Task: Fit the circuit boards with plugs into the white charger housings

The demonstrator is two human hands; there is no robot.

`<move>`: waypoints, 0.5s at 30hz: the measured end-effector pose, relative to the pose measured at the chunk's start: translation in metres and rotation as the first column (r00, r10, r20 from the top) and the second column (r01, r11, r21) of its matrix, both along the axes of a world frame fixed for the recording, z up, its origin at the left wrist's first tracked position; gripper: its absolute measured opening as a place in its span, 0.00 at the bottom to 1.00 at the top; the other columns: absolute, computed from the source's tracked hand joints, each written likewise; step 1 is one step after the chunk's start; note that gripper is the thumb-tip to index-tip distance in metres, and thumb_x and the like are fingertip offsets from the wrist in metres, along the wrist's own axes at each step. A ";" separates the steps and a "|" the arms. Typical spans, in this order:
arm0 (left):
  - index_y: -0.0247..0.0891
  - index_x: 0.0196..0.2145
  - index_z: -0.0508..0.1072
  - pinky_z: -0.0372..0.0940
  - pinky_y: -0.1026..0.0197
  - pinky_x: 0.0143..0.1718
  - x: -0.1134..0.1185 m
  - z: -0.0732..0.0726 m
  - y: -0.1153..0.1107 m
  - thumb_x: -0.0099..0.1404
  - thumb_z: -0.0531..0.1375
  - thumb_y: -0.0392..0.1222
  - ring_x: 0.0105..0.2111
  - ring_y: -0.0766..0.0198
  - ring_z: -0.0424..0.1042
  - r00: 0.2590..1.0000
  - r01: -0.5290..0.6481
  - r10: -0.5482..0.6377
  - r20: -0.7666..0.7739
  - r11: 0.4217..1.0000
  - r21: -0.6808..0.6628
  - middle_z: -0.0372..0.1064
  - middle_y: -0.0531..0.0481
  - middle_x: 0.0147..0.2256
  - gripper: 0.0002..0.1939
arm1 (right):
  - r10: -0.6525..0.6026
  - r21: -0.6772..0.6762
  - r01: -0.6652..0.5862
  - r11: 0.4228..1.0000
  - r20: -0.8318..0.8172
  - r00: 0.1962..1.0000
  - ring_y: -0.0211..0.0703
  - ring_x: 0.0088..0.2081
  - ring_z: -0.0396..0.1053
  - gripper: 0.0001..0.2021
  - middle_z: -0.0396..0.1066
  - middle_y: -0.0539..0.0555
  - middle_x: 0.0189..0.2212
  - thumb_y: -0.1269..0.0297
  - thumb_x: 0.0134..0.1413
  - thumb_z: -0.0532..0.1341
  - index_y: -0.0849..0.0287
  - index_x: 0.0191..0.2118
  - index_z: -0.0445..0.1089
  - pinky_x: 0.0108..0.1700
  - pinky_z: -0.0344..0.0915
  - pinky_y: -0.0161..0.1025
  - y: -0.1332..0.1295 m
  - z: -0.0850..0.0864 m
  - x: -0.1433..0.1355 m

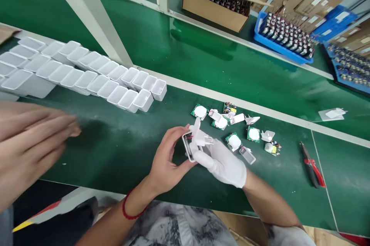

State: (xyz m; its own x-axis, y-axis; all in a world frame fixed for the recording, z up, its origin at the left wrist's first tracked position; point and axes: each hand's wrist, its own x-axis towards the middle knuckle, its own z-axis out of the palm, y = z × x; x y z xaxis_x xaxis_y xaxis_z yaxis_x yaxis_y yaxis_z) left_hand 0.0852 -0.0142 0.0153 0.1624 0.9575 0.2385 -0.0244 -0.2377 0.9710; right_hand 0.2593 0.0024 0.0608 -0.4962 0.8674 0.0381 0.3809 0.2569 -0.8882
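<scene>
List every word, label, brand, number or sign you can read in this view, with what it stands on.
None can be read.
Brown cartons, upper right: white labels, too small and blurred to read.
Blue bins, upper right: white labels, also too small and blurred.
White case and plug piece in the hands: no lettering can be made out.

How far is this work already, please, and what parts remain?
Done, it seems: red wire shows at the white case, though I see no clearly closed unit. In hand: the left hand holds that open case; the gloved right hand holds a pronged plug piece at it. Left, probably: loose circuit boards and rows of open white containers.
</scene>
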 end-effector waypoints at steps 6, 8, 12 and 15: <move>0.46 0.56 0.62 0.72 0.50 0.51 0.002 -0.003 -0.005 0.61 0.64 0.34 0.54 0.50 0.68 0.981 -0.081 0.108 -0.162 0.982 0.169 0.62 0.40 0.53 0.28 | -0.218 -0.425 0.063 0.903 -0.327 0.919 0.46 0.42 0.72 0.29 0.71 0.56 0.48 0.47 0.59 0.59 0.52 0.63 0.60 0.46 0.72 0.46 -0.009 -0.018 -0.018; 0.46 0.56 0.62 0.73 0.49 0.49 0.004 -0.002 -0.005 0.61 0.63 0.34 0.53 0.50 0.69 0.968 -0.103 0.146 -0.203 0.973 0.207 0.62 0.41 0.52 0.27 | -0.299 -0.474 0.109 0.874 -0.347 0.889 0.46 0.38 0.72 0.32 0.73 0.56 0.44 0.48 0.57 0.61 0.53 0.64 0.58 0.44 0.72 0.46 -0.015 -0.024 -0.019; 0.46 0.56 0.62 0.73 0.51 0.49 0.008 0.001 -0.005 0.59 0.63 0.30 0.52 0.51 0.69 0.957 -0.131 0.192 -0.217 0.955 0.267 0.63 0.42 0.51 0.29 | -0.360 -0.480 0.145 0.865 -0.394 0.846 0.47 0.33 0.70 0.33 0.74 0.56 0.38 0.47 0.56 0.62 0.55 0.64 0.60 0.38 0.72 0.47 -0.021 -0.034 -0.020; 0.45 0.56 0.62 0.72 0.51 0.50 0.009 -0.003 -0.005 0.59 0.63 0.29 0.53 0.51 0.69 0.946 -0.143 0.214 -0.243 0.950 0.278 0.63 0.42 0.51 0.29 | -0.374 -0.486 0.143 0.862 -0.420 0.827 0.47 0.32 0.69 0.30 0.73 0.55 0.35 0.47 0.56 0.62 0.54 0.61 0.63 0.38 0.71 0.48 -0.019 -0.039 -0.023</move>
State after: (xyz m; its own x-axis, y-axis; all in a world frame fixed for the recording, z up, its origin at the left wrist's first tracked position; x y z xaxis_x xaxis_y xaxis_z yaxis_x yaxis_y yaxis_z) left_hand 0.0940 -0.0194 0.0126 0.0862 0.8897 0.4483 0.2929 -0.4528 0.8421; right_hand 0.2362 -0.0164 0.0222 -0.2655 0.9464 -0.1838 -0.1308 -0.2242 -0.9657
